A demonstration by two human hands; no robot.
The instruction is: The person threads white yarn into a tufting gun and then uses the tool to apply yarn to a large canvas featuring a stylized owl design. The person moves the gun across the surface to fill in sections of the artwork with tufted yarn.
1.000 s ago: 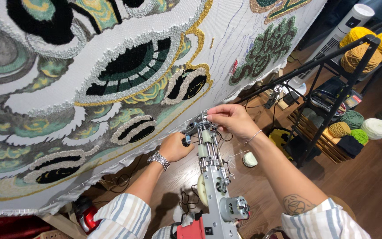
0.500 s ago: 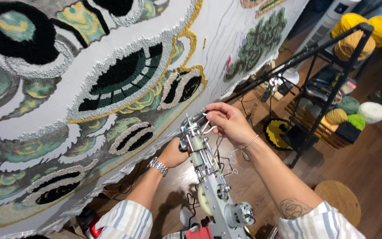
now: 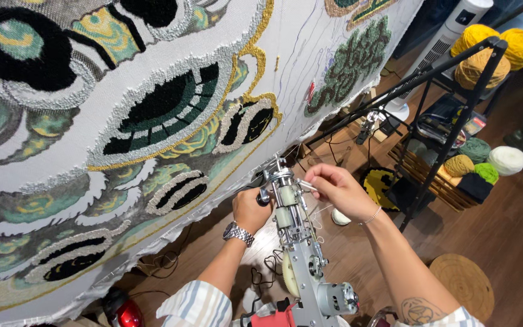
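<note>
View from the head camera, looking down along both forearms toward a tufting gun [image 3: 301, 254] held nose-up in front of a hanging rug [image 3: 122, 121]. The left hand [image 3: 250, 209] is clenched around the dark handle on the left side of the gun's upper part, knuckles toward the rug, wrist bent slightly inward; a metal wristwatch [image 3: 238, 233] sits just below it and the forearm runs down to a striped sleeve [image 3: 195, 306]. The right hand [image 3: 334, 189] is raised beside the gun's tip, palm down, thumb and forefinger pinched together on something fine at the needle end; whether this is yarn or a metal part cannot be told. A thin bracelet [image 3: 371, 215] circles the right wrist, and the right forearm extends to the lower right, with a tattoo near the elbow. The gun's metal frame points up and to the left, its tip just beside the rug's lower edge; its round motor [image 3: 337, 298] and a red part lie nearest the camera. The rug bears tufted black, green, yellow and white shapes. To the right, well apart from the hands, a black rack [image 3: 455, 115] carries yarn cones [image 3: 491, 48] in yellow, green and cream. A round woven mat [image 3: 462, 284] lies on the wooden floor [image 3: 516, 224].
</note>
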